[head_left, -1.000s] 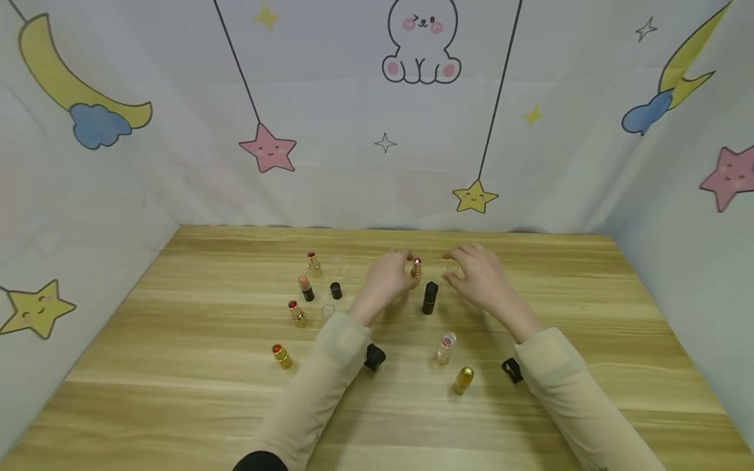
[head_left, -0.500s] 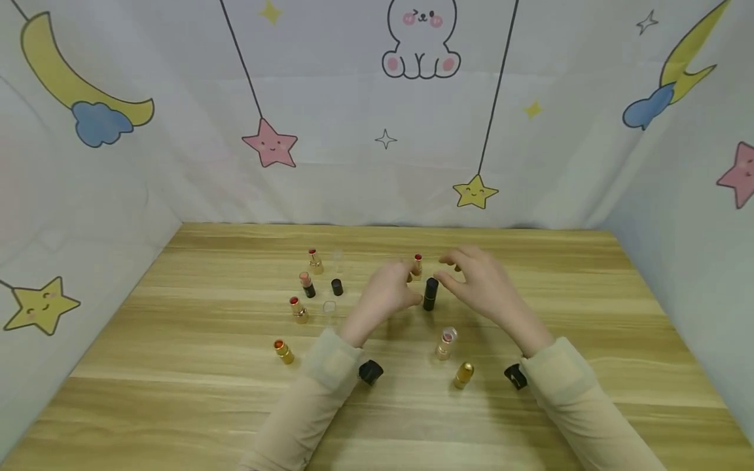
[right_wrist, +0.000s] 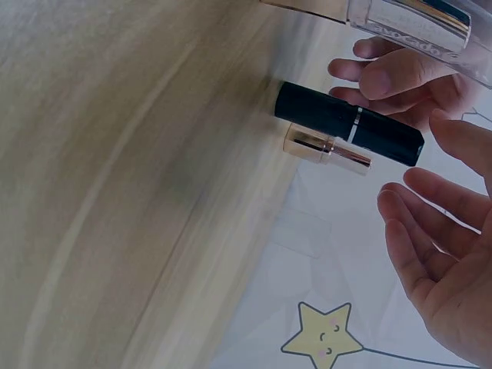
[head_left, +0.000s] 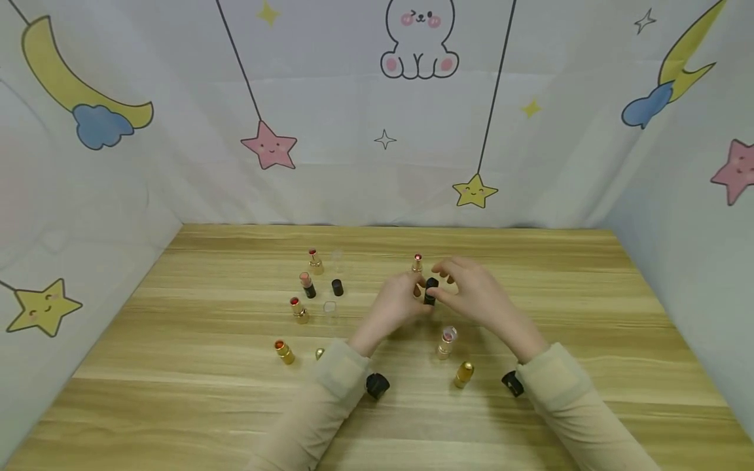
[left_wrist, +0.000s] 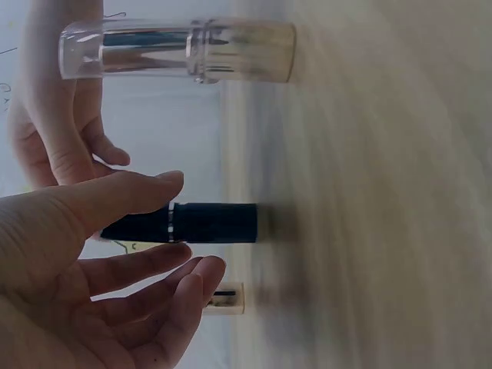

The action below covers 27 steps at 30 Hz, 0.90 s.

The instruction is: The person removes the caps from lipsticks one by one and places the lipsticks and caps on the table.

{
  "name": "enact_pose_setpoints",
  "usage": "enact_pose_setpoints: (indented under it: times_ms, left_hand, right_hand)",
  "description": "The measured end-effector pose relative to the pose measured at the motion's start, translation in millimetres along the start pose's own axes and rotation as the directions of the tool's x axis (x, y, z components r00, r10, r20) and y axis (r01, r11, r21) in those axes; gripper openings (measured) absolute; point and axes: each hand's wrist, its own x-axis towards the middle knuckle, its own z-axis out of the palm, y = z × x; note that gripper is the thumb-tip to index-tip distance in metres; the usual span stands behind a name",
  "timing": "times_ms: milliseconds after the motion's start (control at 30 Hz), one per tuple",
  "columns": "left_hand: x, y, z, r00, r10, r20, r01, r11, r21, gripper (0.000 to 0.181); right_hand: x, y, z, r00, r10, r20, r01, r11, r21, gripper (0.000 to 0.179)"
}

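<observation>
A closed black lipstick [head_left: 432, 284] with a thin silver band stands upright on the table between the two hands. The left hand [head_left: 393, 302] has its thumb and fingers spread around the tube, fingertips right at its sides in the left wrist view. From the other side, the right hand [head_left: 478, 296] reaches over the cap; its thumb and fingers part around the cap's end in the right wrist view. Just behind stands a gold lipstick [head_left: 417, 261] with a red tip. Nearer the person is a clear-capped lipstick [left_wrist: 242, 51].
A closed gold lipstick [head_left: 464, 375] stands at the front. To the left stand several uncapped lipsticks, among them a pink one [head_left: 307, 285] and an orange-red one [head_left: 285, 352]. Beside them are a black cap [head_left: 337, 288], clear caps [head_left: 330, 309] and a gold cap [head_left: 320, 354].
Both hands have come away from the red-tipped gold lipstick, toward the person, and closed in around the black lipstick. The gold cap beside the left sleeve has come into view.
</observation>
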Motion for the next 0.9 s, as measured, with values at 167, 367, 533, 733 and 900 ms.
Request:
enact_pose_setpoints:
  times_ms: [167,367,533,733,900]
  left_hand:
    - [3.1,0.7,6.9,1.000,0.003,-0.008,-0.003,1.000,-0.004,0.031]
    - [7.4,0.8,11.4,1.000,0.013,-0.027,-0.013,1.000,0.019,0.023]
    - [9.6,-1.7,15.3,0.999,0.025,-0.047,-0.024,1.000,0.019,0.020]
    - [11.0,-5.6,18.9,0.995,0.059,-0.077,-0.055,0.997,0.050,0.019]
    - [12.2,-6.3,20.3,0.994,0.072,-0.084,-0.065,0.994,0.083,0.018]
  right_hand:
    - [1.3,-0.1,3.4,1.000,-0.013,-0.006,0.013,1.000,0.004,0.037]
    - [4.0,-1.3,4.5,1.000,-0.025,-0.003,0.025,1.000,0.018,0.034]
    - [5.7,-1.3,6.0,1.000,-0.029,-0.001,0.029,0.999,0.023,0.028]
    - [6.7,0.0,10.1,0.999,-0.044,-0.005,0.045,0.999,0.012,0.024]
    - [7.5,0.8,12.8,0.999,-0.051,-0.010,0.051,0.999,0.010,0.023]
